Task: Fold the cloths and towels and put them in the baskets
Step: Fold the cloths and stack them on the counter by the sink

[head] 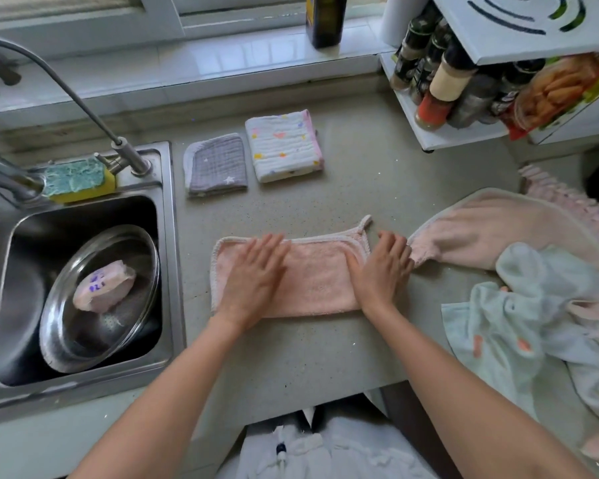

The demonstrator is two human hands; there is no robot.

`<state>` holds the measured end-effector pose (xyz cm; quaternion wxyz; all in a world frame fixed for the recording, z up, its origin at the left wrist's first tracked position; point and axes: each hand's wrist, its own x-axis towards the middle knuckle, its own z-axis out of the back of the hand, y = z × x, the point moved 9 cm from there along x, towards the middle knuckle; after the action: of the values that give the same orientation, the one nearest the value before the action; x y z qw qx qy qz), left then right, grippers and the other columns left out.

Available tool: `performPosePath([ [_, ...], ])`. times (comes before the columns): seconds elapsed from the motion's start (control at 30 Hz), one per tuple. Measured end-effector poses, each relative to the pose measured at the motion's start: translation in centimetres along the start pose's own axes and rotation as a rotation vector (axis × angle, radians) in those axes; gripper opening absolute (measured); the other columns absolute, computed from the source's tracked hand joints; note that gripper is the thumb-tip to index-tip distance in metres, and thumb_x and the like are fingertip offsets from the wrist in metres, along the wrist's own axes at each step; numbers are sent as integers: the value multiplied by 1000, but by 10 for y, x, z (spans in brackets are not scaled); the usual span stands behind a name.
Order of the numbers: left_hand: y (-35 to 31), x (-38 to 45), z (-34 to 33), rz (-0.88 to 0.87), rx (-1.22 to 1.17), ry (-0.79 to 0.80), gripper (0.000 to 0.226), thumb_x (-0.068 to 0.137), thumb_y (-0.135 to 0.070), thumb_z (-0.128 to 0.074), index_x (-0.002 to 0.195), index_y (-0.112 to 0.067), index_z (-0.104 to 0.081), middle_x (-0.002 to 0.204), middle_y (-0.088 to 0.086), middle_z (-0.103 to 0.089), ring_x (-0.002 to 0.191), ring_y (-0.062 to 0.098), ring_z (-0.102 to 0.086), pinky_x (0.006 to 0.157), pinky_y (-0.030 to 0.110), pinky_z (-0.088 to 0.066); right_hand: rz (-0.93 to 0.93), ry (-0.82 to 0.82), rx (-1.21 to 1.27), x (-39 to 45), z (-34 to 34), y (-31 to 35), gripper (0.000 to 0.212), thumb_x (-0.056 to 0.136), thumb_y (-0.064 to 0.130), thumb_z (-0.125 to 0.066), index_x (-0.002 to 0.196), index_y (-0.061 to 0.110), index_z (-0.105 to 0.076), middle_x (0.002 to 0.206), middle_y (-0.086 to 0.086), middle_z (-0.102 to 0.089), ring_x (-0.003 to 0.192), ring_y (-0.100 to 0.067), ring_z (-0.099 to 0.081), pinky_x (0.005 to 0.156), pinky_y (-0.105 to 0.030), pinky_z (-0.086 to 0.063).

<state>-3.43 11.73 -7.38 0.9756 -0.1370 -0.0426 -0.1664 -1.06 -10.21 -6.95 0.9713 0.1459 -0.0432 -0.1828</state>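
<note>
You have two folded cloths at upper centre: a grey one [216,165] and a white one [284,145]. One pink cloth [312,274] lies mid-frame under your two hands, left [256,271] and right [382,267]. At right you see one heap of unfolded towels [533,288]; their number cannot be told. One sponge [78,179] and one bowl [101,299] sit at left.

Steel bowl [99,299] in sink [83,385]; sponge [78,179] on rim; spice rack [440,133].

Pale pink cloth [312,278] with whitish edging at centre; far folded grey cloth [217,164] with white stars; white cloth [284,145] with coloured hearts; speckled grey table [377,167]; green-and-yellow sponge [78,179].
</note>
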Motion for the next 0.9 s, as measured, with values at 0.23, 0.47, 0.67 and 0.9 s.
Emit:
performPosePath([
  [0.23, 1, -14, -47, 90, 63, 294, 71, 94, -58, -7, 152, -18, 2, 158, -5, 11, 146, 17, 12, 116, 31, 18, 43, 111, 85, -13, -12, -5, 56, 86, 48, -61, 119, 4, -50, 120, -16, -54, 113, -31, -49, 93, -37, -39],
  [0.47, -2, -15, -44, 113, 81, 322, 76, 89, -63, 6, 151, -20, 11, 157, -4, 21, 143, 14, 24, 114, 33, 23, -92, 323, 365, 4, -29, -1, 34, 92, 40, -57, 96, 6, -58, 100, -14, -66, 94, -33, -60, 66, -30, -33],
  [0.67, -27, 0, -54, 118, 51, 351, 77, 83, -71, 9, 149, -33, 16, 157, -3, 22, 143, 29, 24, 112, 45, 23, -68, 206, 572, 19, -3, -22, 19, 93, 19, -57, 91, 1, -51, 89, -18, -62, 79, -31, -53, 61, -32, -24],
  [0.9, -54, 19, -66, 86, 89, 372, 82, 76, -76, 14, 148, -37, 14, 155, -8, 24, 141, 31, 27, 107, 50, 26, -23, 165, 468, 29, 20, -50, 20, 96, 25, -52, 95, 5, -46, 85, -20, -62, 79, -39, -56, 61, -38, -28],
])
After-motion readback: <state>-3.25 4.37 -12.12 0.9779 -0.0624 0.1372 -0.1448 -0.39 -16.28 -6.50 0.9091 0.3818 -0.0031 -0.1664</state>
